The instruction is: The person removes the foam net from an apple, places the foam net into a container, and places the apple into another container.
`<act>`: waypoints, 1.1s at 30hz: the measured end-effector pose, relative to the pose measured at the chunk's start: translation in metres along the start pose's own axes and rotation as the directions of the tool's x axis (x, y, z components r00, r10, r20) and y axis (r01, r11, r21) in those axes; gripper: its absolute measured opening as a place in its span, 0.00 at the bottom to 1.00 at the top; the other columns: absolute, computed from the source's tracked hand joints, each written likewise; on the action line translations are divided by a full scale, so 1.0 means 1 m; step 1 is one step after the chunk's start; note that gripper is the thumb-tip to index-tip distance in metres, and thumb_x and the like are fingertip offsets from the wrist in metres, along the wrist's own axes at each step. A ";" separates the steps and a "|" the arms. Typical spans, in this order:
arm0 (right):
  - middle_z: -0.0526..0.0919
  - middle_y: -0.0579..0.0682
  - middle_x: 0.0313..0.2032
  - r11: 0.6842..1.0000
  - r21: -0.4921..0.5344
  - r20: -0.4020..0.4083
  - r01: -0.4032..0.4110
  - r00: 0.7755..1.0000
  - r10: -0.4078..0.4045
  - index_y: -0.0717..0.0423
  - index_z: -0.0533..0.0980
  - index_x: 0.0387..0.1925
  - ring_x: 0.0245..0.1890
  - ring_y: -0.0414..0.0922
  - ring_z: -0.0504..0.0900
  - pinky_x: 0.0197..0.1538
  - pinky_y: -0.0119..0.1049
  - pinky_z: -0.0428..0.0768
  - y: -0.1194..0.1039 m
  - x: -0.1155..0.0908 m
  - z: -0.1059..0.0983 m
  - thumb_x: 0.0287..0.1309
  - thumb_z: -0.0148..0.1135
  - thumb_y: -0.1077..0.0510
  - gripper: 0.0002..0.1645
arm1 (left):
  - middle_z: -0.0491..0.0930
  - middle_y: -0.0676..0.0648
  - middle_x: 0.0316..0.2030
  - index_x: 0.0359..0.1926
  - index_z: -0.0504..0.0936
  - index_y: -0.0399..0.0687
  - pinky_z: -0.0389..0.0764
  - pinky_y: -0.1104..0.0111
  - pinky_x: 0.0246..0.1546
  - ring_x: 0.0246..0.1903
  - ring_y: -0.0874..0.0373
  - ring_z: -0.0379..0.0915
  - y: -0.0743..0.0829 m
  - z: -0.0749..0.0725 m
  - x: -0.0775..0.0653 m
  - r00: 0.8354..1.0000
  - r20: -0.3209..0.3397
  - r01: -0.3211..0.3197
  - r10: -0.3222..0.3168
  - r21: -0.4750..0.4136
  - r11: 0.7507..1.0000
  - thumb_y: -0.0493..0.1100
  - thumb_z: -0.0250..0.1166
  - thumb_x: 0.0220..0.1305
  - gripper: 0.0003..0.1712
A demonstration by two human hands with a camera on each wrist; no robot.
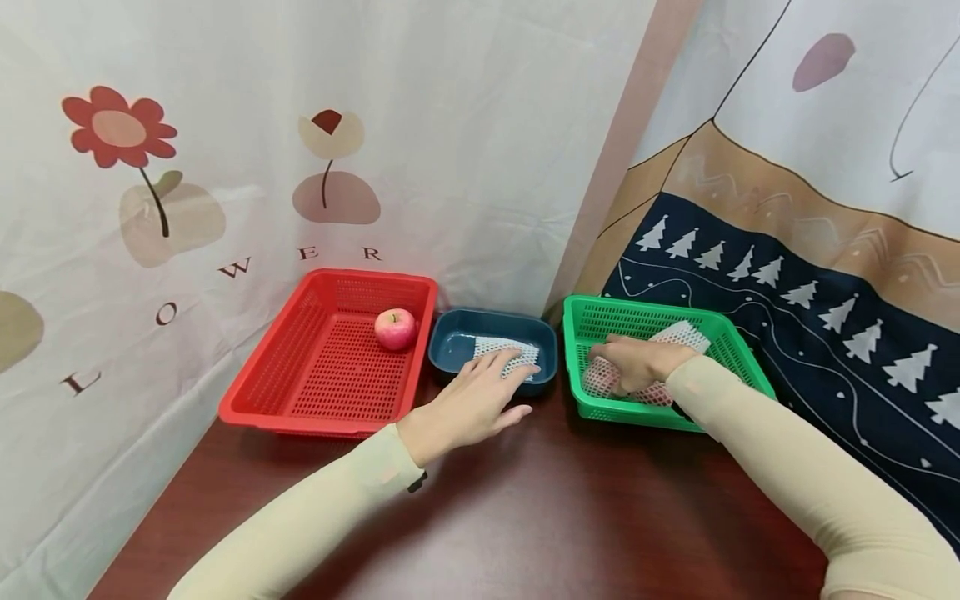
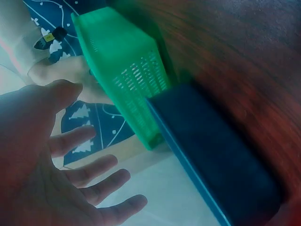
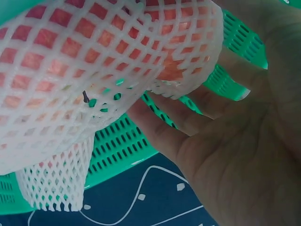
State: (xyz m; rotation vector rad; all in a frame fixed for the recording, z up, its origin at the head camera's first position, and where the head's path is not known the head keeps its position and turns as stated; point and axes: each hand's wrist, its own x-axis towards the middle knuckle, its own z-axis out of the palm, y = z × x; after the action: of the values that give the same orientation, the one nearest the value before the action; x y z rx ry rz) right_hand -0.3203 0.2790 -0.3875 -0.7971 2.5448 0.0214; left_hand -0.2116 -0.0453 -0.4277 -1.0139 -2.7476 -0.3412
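Observation:
My left hand (image 1: 472, 404) hovers with spread fingers over the front of the dark blue box (image 1: 450, 333). A white foam net (image 1: 487, 343) lies in that box, partly covered by the fingers. In the left wrist view the left palm (image 2: 61, 169) holds nothing. My right hand (image 1: 637, 362) reaches down into the green basket (image 1: 738, 367). There its fingers (image 3: 164, 134) curl round a reddish apple in a white foam net (image 3: 188, 47). Another netted apple (image 3: 51, 70) lies close beside it. The right fingertips are hidden behind the net.
A red basket (image 1: 247, 400) stands on the left, with one bare apple (image 1: 395, 329) at its right side. All the containers are lined up on a dark red-brown table (image 1: 525, 517). A printed curtain (image 1: 480, 167) hangs right behind them.

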 end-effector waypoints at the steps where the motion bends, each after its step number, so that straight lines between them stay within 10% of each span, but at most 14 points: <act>1: 0.78 0.66 0.75 1.000 -0.005 0.004 -0.001 1.000 0.001 0.54 0.74 0.84 0.73 0.63 0.82 0.76 0.69 0.84 -0.001 0.001 0.000 0.69 0.80 0.62 0.46 | 0.74 0.37 0.82 0.84 0.76 0.56 0.84 0.34 0.75 0.80 0.38 0.74 0.001 0.001 0.001 1.000 0.004 0.003 -0.003 -0.003 1.000 0.61 0.71 0.84 0.37; 33: 0.80 0.65 0.76 0.992 -0.128 0.079 -0.019 0.996 0.030 0.55 0.73 0.85 0.76 0.62 0.81 0.77 0.65 0.85 -0.002 0.024 0.005 0.69 0.79 0.66 0.46 | 0.64 0.42 0.90 0.91 0.67 0.60 0.76 0.36 0.84 0.88 0.40 0.67 0.039 0.033 0.043 0.998 0.055 0.033 -0.033 0.005 0.999 0.71 0.58 0.89 0.42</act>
State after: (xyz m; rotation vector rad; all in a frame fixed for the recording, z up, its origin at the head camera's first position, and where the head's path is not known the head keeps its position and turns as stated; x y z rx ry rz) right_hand -0.3344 0.2652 -0.4028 -0.7961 2.4960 0.2217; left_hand -0.2218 0.0193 -0.4426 -0.9923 -2.8160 -0.3177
